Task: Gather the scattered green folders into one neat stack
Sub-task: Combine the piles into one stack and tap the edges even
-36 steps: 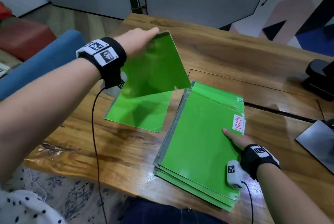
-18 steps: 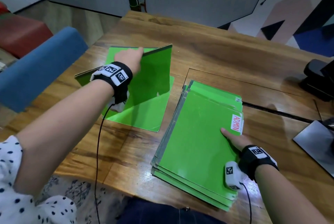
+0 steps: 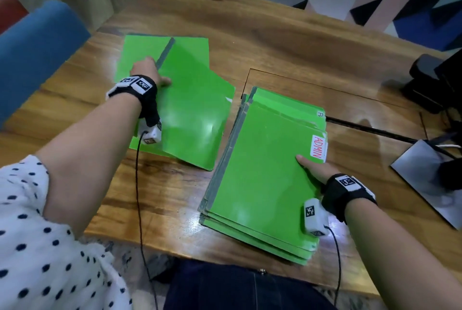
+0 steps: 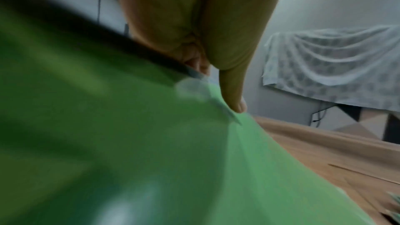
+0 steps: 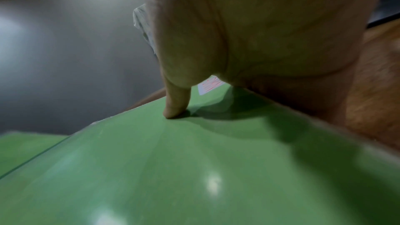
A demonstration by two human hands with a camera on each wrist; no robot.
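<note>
A stack of green folders (image 3: pixel 262 172) with a red ADMIN label (image 3: pixel 318 145) lies on the right part of the wooden table (image 3: pixel 275 47). My right hand (image 3: pixel 313 168) holds its right edge, thumb (image 5: pixel 175 105) on the top folder (image 5: pixel 194 168), fingers hidden. To the left, my left hand (image 3: pixel 152 72) pinches a green folder (image 3: pixel 190 109) by its grey spine, thumb (image 4: pixel 233 91) on the cover (image 4: pixel 151 160). This folder lies slanted over two other green folders (image 3: pixel 142 47), partly hiding them.
A blue chair (image 3: pixel 32 54) stands off the table's left edge. At the right are a black device (image 3: pixel 430 79), a grey panel (image 3: pixel 430 177) and a black cable (image 3: pixel 370 129). Bare wood shows at the back and between the two folder groups.
My left hand has brought its folder down from raised and tilted to nearly flat over the folders on the left. The right hand has stayed on the stack.
</note>
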